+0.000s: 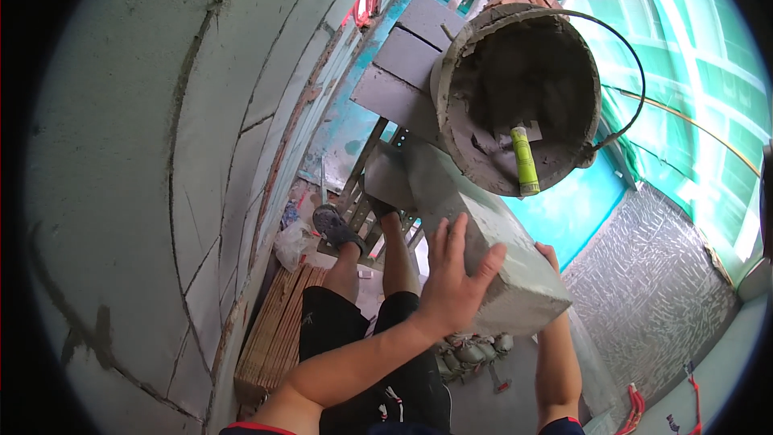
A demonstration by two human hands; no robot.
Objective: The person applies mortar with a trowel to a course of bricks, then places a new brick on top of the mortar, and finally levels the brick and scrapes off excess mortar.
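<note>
Grey-block wall point(121, 169) rising left of the long grey rectangular masonry block point(518, 235), block lying between both hands, left hand point(455, 286) holding its left side, fingers spread, partly hidden right hand point(547, 255) holding its right side, round mortar-smeared bucket point(448, 113) standing beyond it.

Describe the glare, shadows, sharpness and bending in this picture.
Head view: glare washes out parts of the green sheeting at upper right; the bucket is dim and shadowed inside; the wall curves toward the black fisheye rim; the block and left hand look fairly sharp.
</note>
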